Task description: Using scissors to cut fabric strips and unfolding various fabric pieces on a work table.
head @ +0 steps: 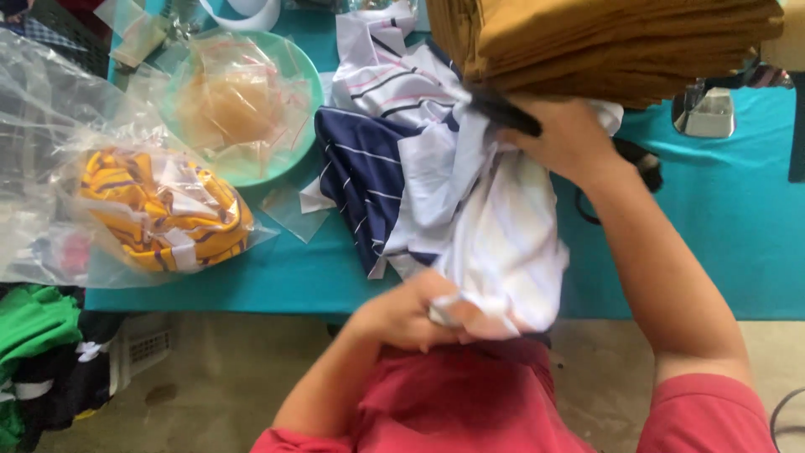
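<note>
A striped garment in white and navy (436,184) lies bunched on the teal table (721,235). My left hand (411,315) grips its lower white edge near the table's front. My right hand (562,134) is closed on the garment's upper part, and a dark object pokes out from under its fingers. That hand sits just under a stack of folded mustard-brown cloth (604,42).
A clear bag holding a yellow striped garment (159,210) lies at the left. Behind it stands a green bowl (285,159) with small plastic bags. Green and black clothes (38,335) sit lower left below the table edge. A small white device (708,113) stands at the right.
</note>
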